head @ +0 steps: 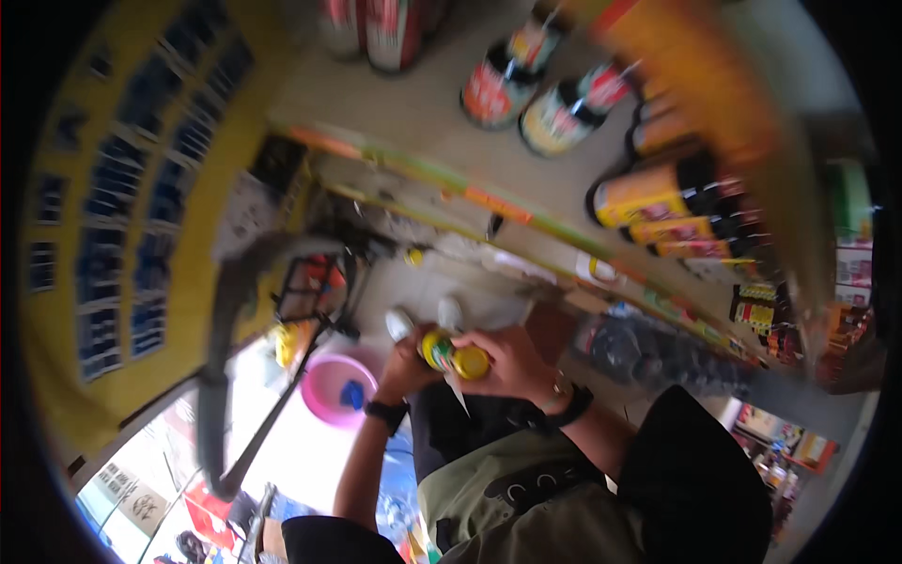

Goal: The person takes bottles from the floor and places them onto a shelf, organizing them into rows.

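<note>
Low in front of my body, both hands are around a small yellow-and-green container [437,351] with a round yellow lid [471,362]. My left hand [407,366] grips the body from the left. My right hand [513,363] closes on it at the lid end, its thumb and fingers bent. Whether this is one container or two held together, I cannot tell. A thin white strip, perhaps cloth or paper [456,396], hangs below the right fingers. Dark bands circle both wrists. Beneath are my white shoes [399,324] and an olive apron [514,486].
Ahead, a shelf [423,120] carries dark bottles [497,88] and yellow-labelled jars [641,197]. Wrapped clear plastic bottles [627,352] and a brown box [550,331] lie below. At left are a grey curved handle [218,352], a pink basin [331,416] and a yellow panel [162,282].
</note>
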Demonstrator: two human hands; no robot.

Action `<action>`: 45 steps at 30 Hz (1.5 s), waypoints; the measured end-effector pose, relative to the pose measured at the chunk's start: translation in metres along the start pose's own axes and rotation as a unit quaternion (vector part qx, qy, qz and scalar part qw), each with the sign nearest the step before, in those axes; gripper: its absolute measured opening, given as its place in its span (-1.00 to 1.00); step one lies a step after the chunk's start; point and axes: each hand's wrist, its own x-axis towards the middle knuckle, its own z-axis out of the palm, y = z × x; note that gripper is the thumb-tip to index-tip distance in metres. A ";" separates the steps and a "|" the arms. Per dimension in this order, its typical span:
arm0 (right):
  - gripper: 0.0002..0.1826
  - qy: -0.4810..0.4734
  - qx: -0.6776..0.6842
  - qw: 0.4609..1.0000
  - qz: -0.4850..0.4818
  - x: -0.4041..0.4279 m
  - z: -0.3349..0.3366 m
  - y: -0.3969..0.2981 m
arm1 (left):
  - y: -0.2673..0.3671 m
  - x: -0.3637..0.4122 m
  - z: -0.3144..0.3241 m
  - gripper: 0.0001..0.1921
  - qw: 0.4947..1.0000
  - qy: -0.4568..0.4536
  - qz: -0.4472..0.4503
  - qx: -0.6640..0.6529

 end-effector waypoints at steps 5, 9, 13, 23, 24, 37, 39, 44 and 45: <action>-0.72 0.073 0.012 0.988 -0.137 0.005 -0.089 -0.111 | 0.100 -0.045 -0.018 -0.29 0.997 0.031 0.073 -0.020; -0.78 0.073 0.104 0.944 -0.304 0.011 -0.156 -0.184 | 0.167 -0.062 -0.031 -0.23 0.980 0.069 0.178 -0.047; -0.76 0.143 0.059 0.913 -0.378 -0.001 -0.209 -0.240 | 0.223 -0.063 -0.048 -0.31 0.967 0.104 0.201 -0.116; -0.48 0.262 0.351 0.792 -0.426 0.000 -0.301 -0.258 | 0.415 -0.072 -0.084 -0.34 0.851 0.310 0.383 0.183; -0.53 0.252 0.398 0.763 -0.443 -0.004 -0.310 -0.259 | 0.430 -0.074 -0.081 -0.35 0.837 0.308 0.406 0.197; -0.79 0.189 0.511 0.692 -0.474 -0.022 -0.335 -0.242 | 0.483 -0.057 -0.080 -0.36 0.731 0.353 0.495 0.308; -0.78 0.186 0.494 0.699 -0.483 -0.025 -0.343 -0.245 | 0.487 -0.054 -0.077 -0.37 0.763 0.302 0.497 0.282; -0.84 0.194 0.438 0.734 -0.481 -0.034 -0.357 -0.262 | 0.494 -0.043 -0.065 -0.30 0.813 0.210 0.492 0.229; -0.86 0.207 0.424 0.744 -0.474 -0.033 -0.358 -0.265 | 0.495 -0.039 -0.065 -0.32 0.811 0.213 0.493 0.232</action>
